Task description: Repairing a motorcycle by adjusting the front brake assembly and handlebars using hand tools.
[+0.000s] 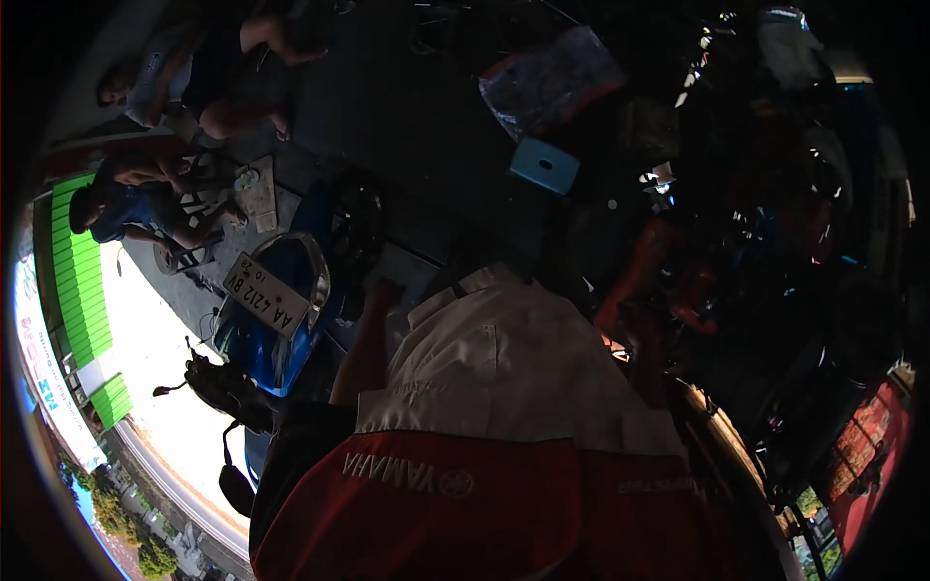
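My left hand (386, 293): 9 o'clock, near blue glossy-bodied motorbike (260, 351) farther out toward 8; fingers look curled, cannot tell if pinching anything. My right hand (635, 324): toward 4 o'clock, deep shadow, beside orange glossy bodywork (639, 266); finger state cannot be told. Light-blue rectangular stool, slotted top (533, 160): 1 o'clock, dark grey floor (417, 145).

Looks like a motorcycle workshop, open to the roadside — judging by a blue motorcycle (271, 339) with its number plate (266, 294), orange-red bodywork (651, 254) opposite, a low plastic stool (535, 174) on dark floor (426, 136) — and a road (179, 487) beyond sunlit ground (150, 339).
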A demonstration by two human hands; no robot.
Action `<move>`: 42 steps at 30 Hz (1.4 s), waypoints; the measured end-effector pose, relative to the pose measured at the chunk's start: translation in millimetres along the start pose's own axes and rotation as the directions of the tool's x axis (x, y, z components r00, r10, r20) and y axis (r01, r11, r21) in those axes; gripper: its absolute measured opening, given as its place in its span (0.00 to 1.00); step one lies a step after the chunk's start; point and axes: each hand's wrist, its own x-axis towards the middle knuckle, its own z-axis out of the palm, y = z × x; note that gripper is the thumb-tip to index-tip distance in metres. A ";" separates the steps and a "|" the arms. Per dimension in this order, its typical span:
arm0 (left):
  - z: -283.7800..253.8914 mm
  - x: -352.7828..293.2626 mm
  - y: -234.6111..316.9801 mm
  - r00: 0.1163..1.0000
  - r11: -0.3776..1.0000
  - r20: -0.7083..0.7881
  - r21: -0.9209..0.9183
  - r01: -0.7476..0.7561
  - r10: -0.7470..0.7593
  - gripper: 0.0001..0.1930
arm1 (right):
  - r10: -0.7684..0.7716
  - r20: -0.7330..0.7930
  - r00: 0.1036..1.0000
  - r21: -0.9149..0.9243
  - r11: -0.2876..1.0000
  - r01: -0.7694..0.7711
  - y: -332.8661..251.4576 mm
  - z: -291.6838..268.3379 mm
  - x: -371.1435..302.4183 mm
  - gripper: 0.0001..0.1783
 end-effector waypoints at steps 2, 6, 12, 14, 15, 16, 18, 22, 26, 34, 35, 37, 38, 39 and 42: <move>-45.5 43.7 26.8 1.000 1.000 -0.008 0.013 0.029 -0.029 0.22 | 0.039 -0.090 0.995 0.134 0.991 -0.027 19.8 -11.8 27.3 0.16; -151.6 104.7 149.7 0.989 0.959 -0.059 0.260 -0.113 0.133 0.15 | 0.417 0.114 0.902 0.361 0.828 -0.428 102.4 -52.6 88.5 0.17; -194.5 161.7 223.4 0.983 0.976 -0.077 0.152 -0.156 0.169 0.17 | 0.076 -0.071 0.995 0.323 0.945 -0.049 139.1 -211.6 207.9 0.18; -203.9 189.4 223.7 0.977 0.985 -0.127 0.019 -0.169 0.170 0.19 | 0.124 -0.051 0.991 0.373 0.923 -0.096 138.3 -290.0 246.2 0.19; -218.5 192.4 233.1 0.983 0.966 -0.047 0.200 -0.167 0.179 0.21 | 0.216 -0.067 0.974 0.441 0.882 -0.165 142.6 -316.1 263.1 0.19; -233.1 188.5 241.6 0.985 0.912 0.042 0.373 -0.172 0.169 0.22 | 0.305 -0.068 0.950 0.510 0.829 -0.230 148.9 -332.9 276.9 0.20; -278.2 184.2 276.9 0.987 0.945 0.132 0.303 -0.124 0.087 0.22 | 0.337 -0.083 0.938 0.529 0.812 -0.245 173.2 -354.8 304.1 0.20; -337.7 249.0 309.8 0.965 0.912 0.220 0.350 -0.213 0.141 0.22 | 0.421 -0.146 0.895 0.563 0.780 -0.275 239.5 -330.4 344.7 0.20; -396.5 362.9 336.1 0.932 0.889 0.157 0.284 -0.360 0.327 0.22 | 0.450 0.039 0.892 0.402 0.810 -0.427 283.1 -291.8 342.3 0.19; -694.7 617.2 518.8 0.958 0.964 -0.158 -0.077 -0.255 0.241 0.26 | 0.741 0.452 0.496 0.608 0.152 -0.780 285.4 -278.5 282.6 0.15; -739.6 621.9 565.1 0.879 0.905 -0.370 -0.181 -0.385 0.300 0.25 | 0.773 0.451 0.447 0.667 0.041 -0.744 282.6 -285.2 279.4 0.15; -822.0 624.3 636.5 0.828 0.785 -0.465 -0.364 -0.501 0.313 0.23 | 0.802 0.446 0.398 0.730 -0.068 -0.680 289.2 -293.3 296.6 0.16; -847.5 622.2 660.8 0.824 0.781 -0.462 -0.359 -0.512 0.327 0.23 | 0.816 0.438 0.378 0.732 -0.080 -0.676 297.4 -293.9 307.8 0.16; -867.2 620.0 683.2 0.802 0.671 -0.489 -0.469 -0.574 0.343 0.22 | 0.829 0.431 0.357 0.733 -0.091 -0.674 306.7 -297.6 318.5 0.16; -884.7 610.7 712.6 0.731 0.582 -0.568 -0.468 -0.665 0.378 0.18 | 0.816 0.459 0.352 0.781 -0.182 -0.597 326.7 -349.4 400.1 0.16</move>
